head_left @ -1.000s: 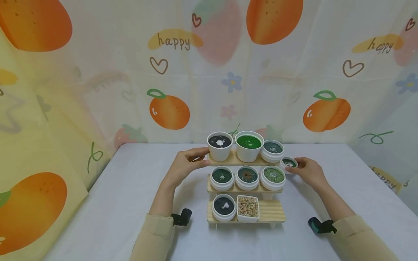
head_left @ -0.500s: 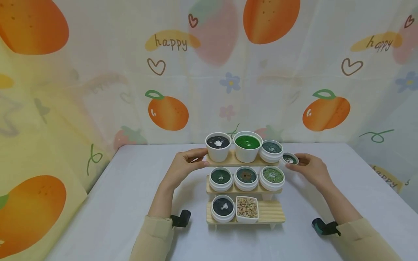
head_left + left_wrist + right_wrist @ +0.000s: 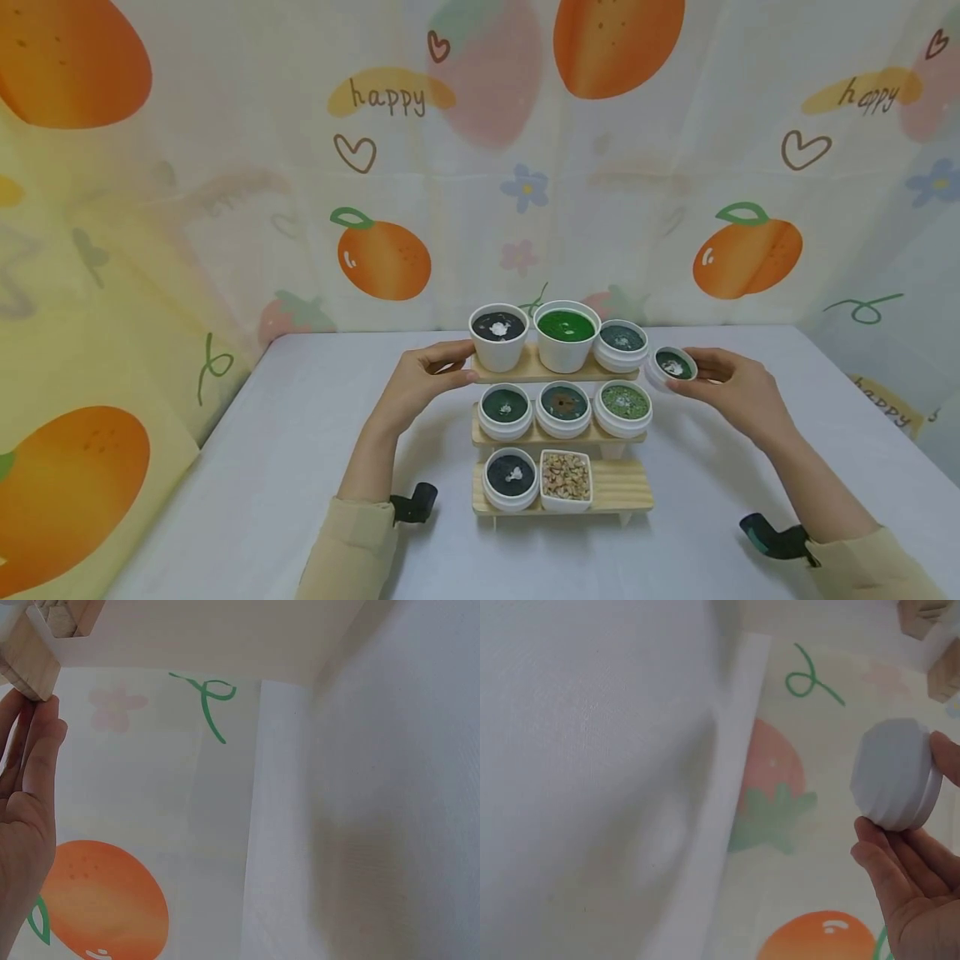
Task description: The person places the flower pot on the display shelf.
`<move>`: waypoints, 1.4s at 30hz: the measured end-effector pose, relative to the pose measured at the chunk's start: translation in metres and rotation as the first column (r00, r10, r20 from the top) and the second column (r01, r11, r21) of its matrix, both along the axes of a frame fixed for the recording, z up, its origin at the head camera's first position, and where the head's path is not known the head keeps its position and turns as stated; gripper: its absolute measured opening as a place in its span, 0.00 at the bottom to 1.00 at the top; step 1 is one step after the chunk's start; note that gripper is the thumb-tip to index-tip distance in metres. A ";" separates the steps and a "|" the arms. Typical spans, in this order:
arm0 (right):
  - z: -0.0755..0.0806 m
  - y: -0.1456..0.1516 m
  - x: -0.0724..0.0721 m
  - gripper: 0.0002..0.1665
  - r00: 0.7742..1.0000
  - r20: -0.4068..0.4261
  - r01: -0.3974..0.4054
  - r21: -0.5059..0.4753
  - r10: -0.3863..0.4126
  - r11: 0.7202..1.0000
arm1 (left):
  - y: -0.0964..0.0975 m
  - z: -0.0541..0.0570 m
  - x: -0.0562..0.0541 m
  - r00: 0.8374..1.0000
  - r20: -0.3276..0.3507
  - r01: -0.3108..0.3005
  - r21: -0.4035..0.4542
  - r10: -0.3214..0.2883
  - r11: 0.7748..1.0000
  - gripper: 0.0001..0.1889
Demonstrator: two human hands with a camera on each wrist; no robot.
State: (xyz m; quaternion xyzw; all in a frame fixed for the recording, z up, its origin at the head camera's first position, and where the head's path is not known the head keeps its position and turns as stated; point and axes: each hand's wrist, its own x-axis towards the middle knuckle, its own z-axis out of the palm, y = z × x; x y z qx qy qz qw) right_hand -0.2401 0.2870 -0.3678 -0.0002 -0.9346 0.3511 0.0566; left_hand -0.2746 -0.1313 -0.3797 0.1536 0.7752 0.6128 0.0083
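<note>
My right hand (image 3: pixel 738 392) pinches a small white cup (image 3: pixel 672 367) with dark green filling and a white patch, held up just right of the top shelf. In the right wrist view, the cup's fluted outside (image 3: pixel 892 776) sits between thumb and fingertips. At the other side, my left hand (image 3: pixel 427 379) grips the left end of the top board of a three-tier wooden stand (image 3: pixel 626 486). Its fingertips meet the board end (image 3: pixel 34 664) in the left wrist view. The top tier bears a tall dark-filled cup (image 3: pixel 498 337), a tall green-filled cup (image 3: pixel 566 336) and a low cup (image 3: pixel 621 346).
Three low round cups (image 3: pixel 563 410) fill the middle tier. Below, a dark-filled cup (image 3: pixel 511 480) and a square dish (image 3: pixel 566 481) of chopped tan pieces stand left of bare board. A white cloth (image 3: pixel 247 483) covers the table; a fruit-print curtain (image 3: pixel 465 233) hangs behind.
My right hand has carried the small cup a little right and up, opening a gap from the top shelf. My left hand stays at the board's end. The view has shifted slightly.
</note>
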 end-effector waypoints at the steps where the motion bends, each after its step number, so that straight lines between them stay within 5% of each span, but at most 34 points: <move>1: 0.001 0.001 0.002 0.42 1.000 -0.001 -0.005 0.004 0.005 1.000 | 0.000 0.000 0.000 1.000 -0.001 0.001 0.000 -0.001 1.000 0.24; 30: 0.006 -0.002 0.083 0.31 0.985 -0.001 -0.172 -0.012 0.172 0.985 | 0.001 0.000 -0.001 1.000 -0.008 0.007 0.010 -0.007 1.000 0.24; 42: 0.001 -0.037 0.094 0.32 0.963 0.051 -0.262 -0.036 0.264 0.964 | 0.001 -0.002 -0.003 1.000 -0.016 0.014 0.027 -0.014 1.000 0.24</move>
